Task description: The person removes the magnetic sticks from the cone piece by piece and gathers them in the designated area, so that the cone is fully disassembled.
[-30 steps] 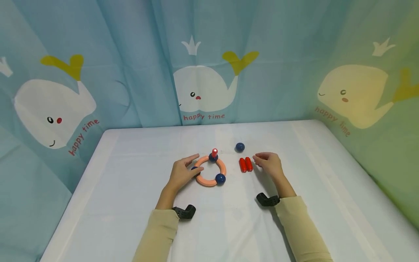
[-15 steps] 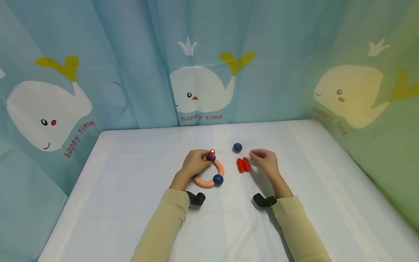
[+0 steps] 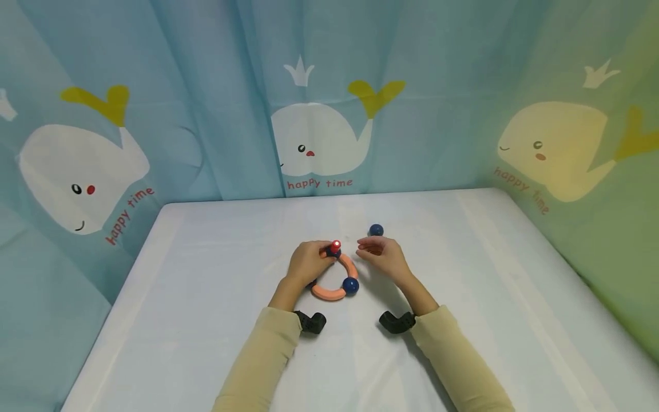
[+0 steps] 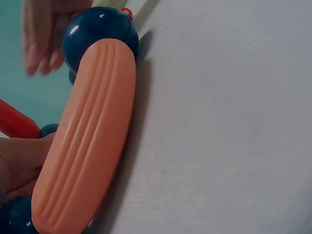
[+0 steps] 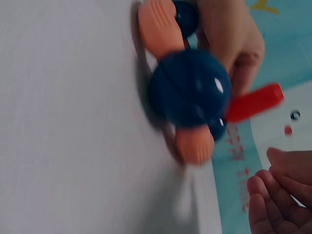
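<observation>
A ring of curved orange sticks and navy balls lies on the white table. From its far ball a red stick stands up. My left hand pinches that far ball at the foot of the stick, with the thumb on the near side. To the right of the ring, my right hand hovers with loosely bent fingers, and nothing shows between them in the right wrist view. The two loose red sticks seen earlier are hidden in the head view, where the right hand overlaps their place.
A loose navy ball sits just beyond the right hand. Behind the table hangs a blue curtain with whale prints, and it continues down the right side.
My left hand has moved from the ring's left side to its far ball and now pinches it. My right hand has shifted left, over where the two red sticks lay.
</observation>
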{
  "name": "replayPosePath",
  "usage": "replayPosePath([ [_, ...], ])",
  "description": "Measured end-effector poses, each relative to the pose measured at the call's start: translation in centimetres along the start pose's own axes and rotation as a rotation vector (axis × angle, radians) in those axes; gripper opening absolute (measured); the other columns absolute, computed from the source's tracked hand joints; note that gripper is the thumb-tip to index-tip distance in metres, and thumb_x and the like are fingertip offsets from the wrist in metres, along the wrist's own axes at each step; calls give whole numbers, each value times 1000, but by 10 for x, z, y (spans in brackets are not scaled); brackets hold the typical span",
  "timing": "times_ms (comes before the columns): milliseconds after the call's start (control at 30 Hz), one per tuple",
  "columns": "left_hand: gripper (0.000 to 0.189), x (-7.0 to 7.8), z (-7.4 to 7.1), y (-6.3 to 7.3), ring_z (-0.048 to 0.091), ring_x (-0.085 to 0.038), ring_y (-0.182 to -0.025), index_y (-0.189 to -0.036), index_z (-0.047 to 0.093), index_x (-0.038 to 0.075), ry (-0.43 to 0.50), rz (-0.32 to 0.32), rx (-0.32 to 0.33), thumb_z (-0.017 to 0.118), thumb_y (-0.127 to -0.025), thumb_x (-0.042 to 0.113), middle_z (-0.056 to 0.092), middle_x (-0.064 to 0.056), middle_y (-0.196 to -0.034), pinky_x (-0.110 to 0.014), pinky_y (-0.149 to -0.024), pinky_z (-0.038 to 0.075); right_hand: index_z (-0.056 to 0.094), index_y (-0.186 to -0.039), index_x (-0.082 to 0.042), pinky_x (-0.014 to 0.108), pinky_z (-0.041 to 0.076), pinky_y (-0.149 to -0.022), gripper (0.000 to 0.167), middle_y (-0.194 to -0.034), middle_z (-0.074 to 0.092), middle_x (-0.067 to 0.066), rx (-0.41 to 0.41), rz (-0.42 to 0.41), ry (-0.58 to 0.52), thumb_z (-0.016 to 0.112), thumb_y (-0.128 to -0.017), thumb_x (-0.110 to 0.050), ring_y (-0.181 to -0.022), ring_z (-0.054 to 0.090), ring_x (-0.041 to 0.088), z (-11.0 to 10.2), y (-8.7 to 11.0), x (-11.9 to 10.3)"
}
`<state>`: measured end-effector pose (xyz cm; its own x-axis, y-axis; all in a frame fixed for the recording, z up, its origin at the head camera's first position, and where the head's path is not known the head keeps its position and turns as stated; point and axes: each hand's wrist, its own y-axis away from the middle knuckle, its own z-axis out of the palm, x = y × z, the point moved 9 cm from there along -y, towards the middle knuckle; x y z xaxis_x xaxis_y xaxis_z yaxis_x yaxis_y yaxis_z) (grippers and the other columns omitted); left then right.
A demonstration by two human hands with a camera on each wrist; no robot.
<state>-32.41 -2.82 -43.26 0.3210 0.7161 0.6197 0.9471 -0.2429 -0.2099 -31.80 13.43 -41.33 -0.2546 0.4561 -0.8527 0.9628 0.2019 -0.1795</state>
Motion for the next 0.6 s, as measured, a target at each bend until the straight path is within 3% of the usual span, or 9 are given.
replayPosePath([
  [233, 34, 5, -1, 1, 61, -17, -97, -111, 68, 12, -6, 57, 29, 74, -78, 21, 67, -2, -102, -31, -83, 47, 63, -106, 8, 40, 49, -83, 30, -103, 64, 20, -95, -129, -53, 72, -79, -3, -95, 60, 32, 29, -9, -22],
  [600, 28, 5, -2, 2, 61, -11, -82, -106, 70, 13, -16, 70, 39, 73, -79, 21, 68, 1, -92, -27, -74, 49, 66, -104, 5, 38, 48, -86, 25, -102, 65, 17, -119, -105, -9, 69, -81, -4, -100, 60, 30, 45, -15, -21],
])
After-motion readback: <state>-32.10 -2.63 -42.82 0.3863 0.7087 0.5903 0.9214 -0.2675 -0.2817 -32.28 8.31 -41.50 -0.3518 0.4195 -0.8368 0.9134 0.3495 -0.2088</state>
